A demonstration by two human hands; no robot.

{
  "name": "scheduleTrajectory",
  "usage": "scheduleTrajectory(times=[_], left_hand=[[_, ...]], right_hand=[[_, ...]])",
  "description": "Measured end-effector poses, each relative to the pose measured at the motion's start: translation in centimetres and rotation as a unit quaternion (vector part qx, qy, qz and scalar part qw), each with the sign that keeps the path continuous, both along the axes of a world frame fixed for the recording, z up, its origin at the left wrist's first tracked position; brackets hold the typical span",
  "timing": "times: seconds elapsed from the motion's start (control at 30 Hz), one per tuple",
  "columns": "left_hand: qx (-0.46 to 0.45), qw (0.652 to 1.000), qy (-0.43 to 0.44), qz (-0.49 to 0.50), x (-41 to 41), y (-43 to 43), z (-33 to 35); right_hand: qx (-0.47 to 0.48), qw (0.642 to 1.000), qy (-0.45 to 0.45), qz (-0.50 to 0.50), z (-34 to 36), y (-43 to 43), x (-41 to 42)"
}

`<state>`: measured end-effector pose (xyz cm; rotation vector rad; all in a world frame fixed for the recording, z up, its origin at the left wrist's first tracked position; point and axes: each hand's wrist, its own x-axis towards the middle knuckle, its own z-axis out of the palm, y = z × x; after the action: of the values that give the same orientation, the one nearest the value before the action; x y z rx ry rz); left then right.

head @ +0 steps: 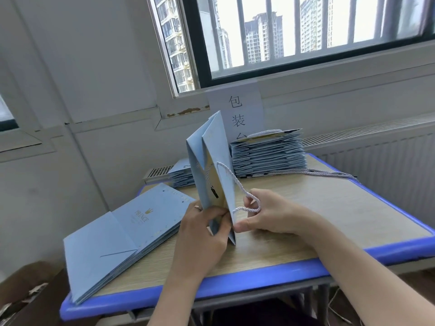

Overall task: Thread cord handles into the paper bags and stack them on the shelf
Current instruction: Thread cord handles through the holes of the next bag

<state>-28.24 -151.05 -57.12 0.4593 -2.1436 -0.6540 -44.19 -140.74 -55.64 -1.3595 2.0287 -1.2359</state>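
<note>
A light blue paper bag (215, 147) stands on edge in the middle of the table, folded flat and partly spread at its mouth. My left hand (202, 234) grips its near edge from the left. A white twisted cord (231, 178) runs from a hole in the bag's right face down to my right hand (266, 214), which pinches the cord's looped end right beside the bag's near edge.
A pile of flat blue bags (117, 238) lies at the table's left front. A taller stack of bags (268, 152) sits at the back, with loose cords (329, 173) beside it. The table (329, 220) has a blue rim. A smaller stack (181, 175) lies behind the bag.
</note>
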Motion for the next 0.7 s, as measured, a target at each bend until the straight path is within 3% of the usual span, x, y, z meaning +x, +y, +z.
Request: scheduleTrajectory(times=[0.13, 0.27, 0.5, 0.7], left_hand=[[0.028, 1.000, -0.005, -0.012, 0.1, -0.1, 0.2], [0.054, 0.998, -0.017, -0.008, -0.1, 0.3, 0.4], [0.005, 1.000, 0.004, -0.018, -0.1, 0.0, 0.3], [-0.004, 0.999, 0.032, -0.021, -0.1, 0.6, 0.7]], right_hand=[[0.008, 0.999, 0.024, -0.024, -0.4, 1.4, 0.1], [0.016, 0.992, 0.129, -0.005, -1.3, 2.0, 1.1], [-0.006, 0.964, 0.267, 0.007, -1.1, 1.5, 2.3], [-0.048, 0.959, 0.278, 0.036, -1.3, 1.5, 2.3]])
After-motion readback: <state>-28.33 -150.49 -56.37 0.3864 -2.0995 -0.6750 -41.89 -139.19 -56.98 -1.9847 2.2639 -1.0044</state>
